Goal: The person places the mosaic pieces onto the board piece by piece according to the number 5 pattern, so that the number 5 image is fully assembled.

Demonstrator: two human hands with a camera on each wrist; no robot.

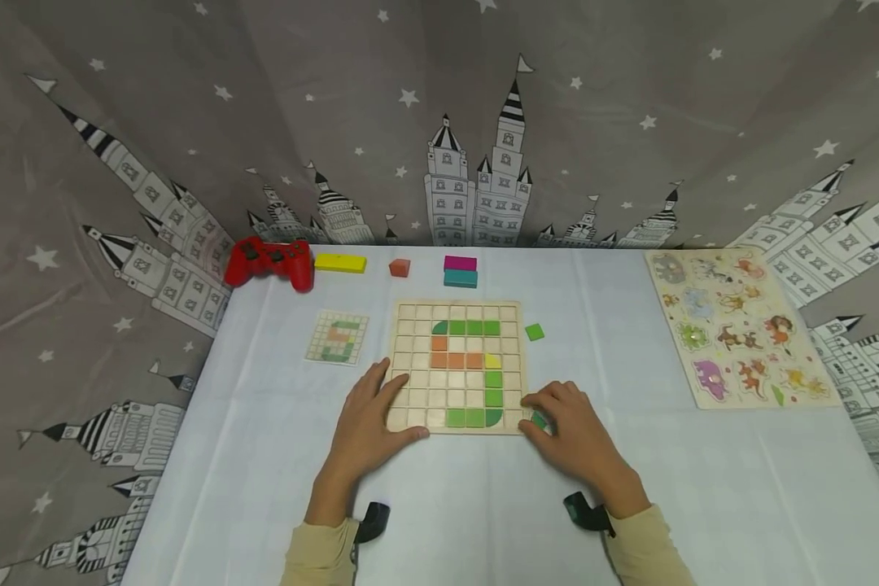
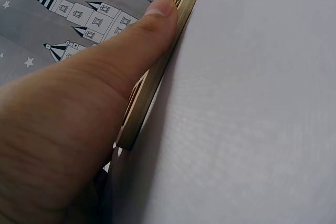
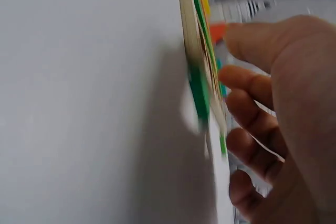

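A square wooden grid board [image 1: 454, 387] lies on the table, with green, orange and yellow tiles set in a shape like a 5. My left hand [image 1: 366, 423] spreads round its near left corner, the thumb [image 2: 157, 19] along the front edge and fingertips on the left side. At the near right corner hovers my right hand [image 1: 571, 427], its thumb and loosely bent fingers apart. Under that hand a dark green tile [image 1: 539, 421] lies beside the board; in the right wrist view the dark green tile [image 3: 199, 95] shows blurred against the board's side, clear of the fingertips.
A green square tile [image 1: 534, 332] lies right of the board, a pattern card [image 1: 337, 337] left of it. Behind are a red game controller [image 1: 271, 262], a yellow block [image 1: 340, 263], an orange block [image 1: 400, 268], and magenta and teal blocks [image 1: 460, 278]. An animal puzzle [image 1: 740, 325] sits far right.
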